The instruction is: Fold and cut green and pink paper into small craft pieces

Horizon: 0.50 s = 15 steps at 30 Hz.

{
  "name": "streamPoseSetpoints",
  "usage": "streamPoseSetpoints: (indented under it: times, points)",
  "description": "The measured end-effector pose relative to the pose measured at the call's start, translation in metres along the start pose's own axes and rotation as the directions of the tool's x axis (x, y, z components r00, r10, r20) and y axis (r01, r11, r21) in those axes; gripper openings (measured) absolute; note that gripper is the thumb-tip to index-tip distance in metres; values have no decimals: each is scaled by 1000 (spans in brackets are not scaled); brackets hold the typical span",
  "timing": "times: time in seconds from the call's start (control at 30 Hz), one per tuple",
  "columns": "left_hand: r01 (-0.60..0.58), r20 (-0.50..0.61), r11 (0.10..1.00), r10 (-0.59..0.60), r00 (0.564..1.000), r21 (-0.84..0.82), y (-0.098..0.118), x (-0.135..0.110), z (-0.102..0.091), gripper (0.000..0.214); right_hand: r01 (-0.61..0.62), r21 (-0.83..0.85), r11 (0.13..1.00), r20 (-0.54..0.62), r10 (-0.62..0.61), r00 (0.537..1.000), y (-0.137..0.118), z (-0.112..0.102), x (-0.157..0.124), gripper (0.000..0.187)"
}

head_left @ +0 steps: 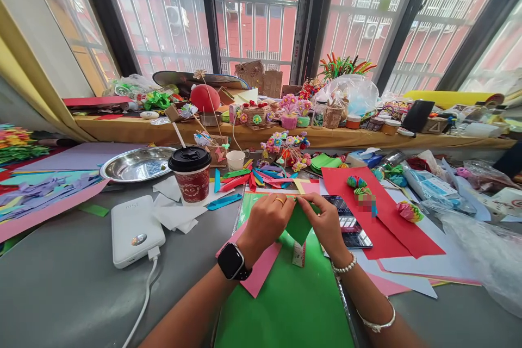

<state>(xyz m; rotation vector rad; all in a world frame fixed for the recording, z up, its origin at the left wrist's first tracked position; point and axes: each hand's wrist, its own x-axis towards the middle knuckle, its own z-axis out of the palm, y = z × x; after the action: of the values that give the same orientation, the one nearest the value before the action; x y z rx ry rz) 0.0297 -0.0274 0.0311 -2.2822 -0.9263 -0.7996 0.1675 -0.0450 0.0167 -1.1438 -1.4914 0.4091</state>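
Observation:
My left hand [272, 216], with a ring and a black watch at the wrist, pinches the top edge of a dark green piece of paper [299, 225]. On the other side of that edge my right hand [324, 223] is closed on the same paper, the fingertips of both hands nearly meeting. The green paper hangs to a point between the hands. Below it lies a bright green sheet [289, 304], with a small printed strip [299, 254] on it. A pink paper piece [261, 269] sits partly beneath my left hand and wrist.
At left stand a lidded cup with a straw [191, 176], a white power bank [136, 231] with a cable, and a metal plate [138, 165]. A phone [354, 223] and red paper [402, 228] lie to the right. Coloured paper strips [224, 201] and paper flowers [287, 147] are behind the hands.

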Motion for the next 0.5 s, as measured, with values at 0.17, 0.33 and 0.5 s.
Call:
streamPoseSetpoints:
  times: [0.17, 0.33, 0.5]
  points:
    - [-3, -22, 1000, 3, 1000, -7, 1, 0, -1, 10, 5, -8, 1000, -6, -5, 1000, -1, 0, -1, 15]
    - [-10, -64, 999, 7, 998, -39, 2, -1, 0, 15, -15, 25, 1000, -4, 15, 1000, -2, 1, -1, 16]
    - [158, 16, 966, -158, 987, -206, -2, -1, 0, 19, -80, 101, 992, 46, 76, 996, -2, -2, 1, 18]
